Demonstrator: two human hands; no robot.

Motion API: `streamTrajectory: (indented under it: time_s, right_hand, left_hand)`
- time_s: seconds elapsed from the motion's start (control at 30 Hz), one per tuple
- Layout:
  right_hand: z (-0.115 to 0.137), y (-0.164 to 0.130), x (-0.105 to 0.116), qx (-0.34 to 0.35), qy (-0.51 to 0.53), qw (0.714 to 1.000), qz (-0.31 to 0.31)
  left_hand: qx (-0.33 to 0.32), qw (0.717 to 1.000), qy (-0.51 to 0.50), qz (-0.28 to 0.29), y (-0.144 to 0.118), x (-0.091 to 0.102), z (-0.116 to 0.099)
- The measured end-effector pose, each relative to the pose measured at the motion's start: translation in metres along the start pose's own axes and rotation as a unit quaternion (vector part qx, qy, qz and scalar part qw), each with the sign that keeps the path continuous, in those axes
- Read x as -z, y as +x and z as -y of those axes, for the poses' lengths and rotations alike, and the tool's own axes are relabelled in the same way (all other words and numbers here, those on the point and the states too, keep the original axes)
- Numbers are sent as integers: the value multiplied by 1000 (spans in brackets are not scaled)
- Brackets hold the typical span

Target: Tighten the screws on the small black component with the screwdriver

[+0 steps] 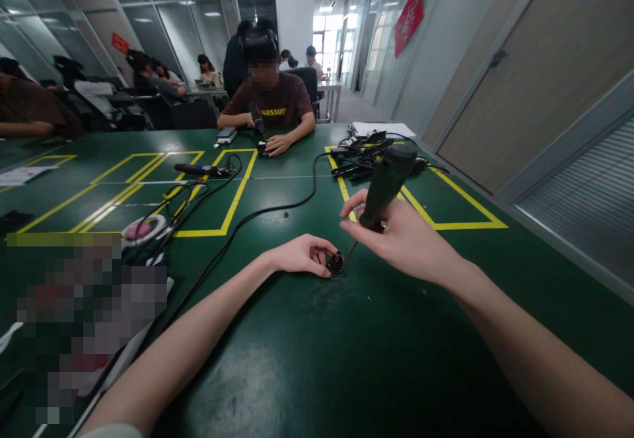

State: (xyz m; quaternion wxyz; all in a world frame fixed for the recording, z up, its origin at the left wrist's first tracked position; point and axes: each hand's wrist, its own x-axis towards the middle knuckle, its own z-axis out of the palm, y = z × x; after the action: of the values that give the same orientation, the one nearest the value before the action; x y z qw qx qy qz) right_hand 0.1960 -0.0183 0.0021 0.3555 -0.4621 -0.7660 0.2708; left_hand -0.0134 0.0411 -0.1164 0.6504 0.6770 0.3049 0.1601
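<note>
Head camera looks forward and down, close over the green table [307, 359]

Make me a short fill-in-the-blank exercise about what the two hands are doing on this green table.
1. The right hand grips a dark electric ____ by its handle.
2. The left hand steadies a small black part on the ____ table.
3. The tool's thin tip points down at the small ____ part.
4. Lines of ____ tape mark rectangles on the table.

Missing words: screwdriver; green; black; yellow
</note>
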Motion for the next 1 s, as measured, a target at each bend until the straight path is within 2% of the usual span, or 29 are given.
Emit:
streamTrajectory:
  time_s: [0.37, 0.63, 1.0]
  right_hand:
    - [1, 0, 1, 14, -48, 999, -18]
    - [2, -1, 1, -2, -11, 1000, -5]
    - [4, -1, 2, 12, -15, 1000, -5]
  left_hand:
    - [5, 1000, 2, 2, 1, 0, 1]
    - [7, 1000, -4, 1, 1, 0, 0]
    - [7, 1000, -3, 1, 1, -1, -1]
